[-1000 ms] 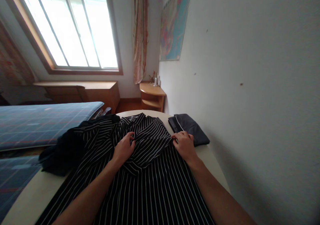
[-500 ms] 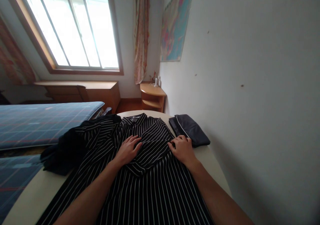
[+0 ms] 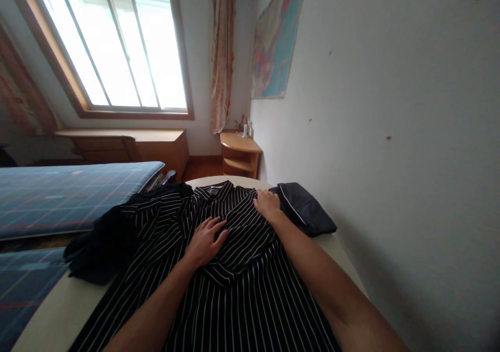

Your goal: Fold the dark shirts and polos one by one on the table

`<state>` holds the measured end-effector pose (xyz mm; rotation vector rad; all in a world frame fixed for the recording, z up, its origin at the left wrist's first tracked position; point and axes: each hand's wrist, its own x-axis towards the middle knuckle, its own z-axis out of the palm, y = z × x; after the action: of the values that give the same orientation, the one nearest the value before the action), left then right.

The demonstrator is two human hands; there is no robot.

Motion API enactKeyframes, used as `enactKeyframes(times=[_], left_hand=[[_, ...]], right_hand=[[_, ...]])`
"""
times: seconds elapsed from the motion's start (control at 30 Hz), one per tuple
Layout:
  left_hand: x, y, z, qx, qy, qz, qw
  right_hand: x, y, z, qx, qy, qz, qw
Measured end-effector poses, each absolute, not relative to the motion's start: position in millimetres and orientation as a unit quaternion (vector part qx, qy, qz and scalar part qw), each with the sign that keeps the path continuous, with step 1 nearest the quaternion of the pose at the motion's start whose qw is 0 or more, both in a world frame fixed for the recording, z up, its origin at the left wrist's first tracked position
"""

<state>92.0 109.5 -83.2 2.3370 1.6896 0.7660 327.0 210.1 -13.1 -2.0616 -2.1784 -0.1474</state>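
A black shirt (image 3: 253, 300) with white stripes lies spread over the round table, collar at the far end. One sleeve is folded across its chest. My left hand (image 3: 205, 242) rests on the chest and folded sleeve, fingers spread and holding nothing. At the shirt's right shoulder, my right hand (image 3: 267, 204) has its fingers bent down onto the cloth, closed at the edge; the fingertips are partly hidden. Folded dark trousers (image 3: 307, 209) lie just right of that hand.
The pale round table (image 3: 42, 315) shows along its rim. A dark bundled garment (image 3: 101, 248) lies on its left side, near a blue plaid mattress (image 3: 78, 196). The white wall (image 3: 390, 196) runs close on the right. A small corner shelf (image 3: 240, 142) stands behind.
My right hand has moved up and left, from the folded sleeve's edge to the shirt's shoulder. My left hand stays on the chest. The view has shifted slightly.
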Motion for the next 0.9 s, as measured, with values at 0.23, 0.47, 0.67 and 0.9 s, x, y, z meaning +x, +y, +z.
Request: enactKeyframes(times=[0.23,0.47,0.67,0.9], left_hand=[[92.2,109.5,-79.4,0.769,0.562,0.281,0.115],[93.4,111.4,-67.6,0.735,0.555,0.35,0.17],[93.5,111.0,-75.7,0.763,0.565,0.297,0.099],[85.9,115.1,-88.0,0.775,0.586,0.226,0.066]], right_hand=[[308.4,243.7,-24.5,-0.743,-0.664,-0.009,0.084],[324.8,262.5,-20.3,-0.772,-0.628,0.014,0.098],[332.8,256.3,-19.1,-0.76,-0.639,-0.002,0.118],[317.4,209.5,-20.3,-0.685,-0.72,-0.029,0.104]])
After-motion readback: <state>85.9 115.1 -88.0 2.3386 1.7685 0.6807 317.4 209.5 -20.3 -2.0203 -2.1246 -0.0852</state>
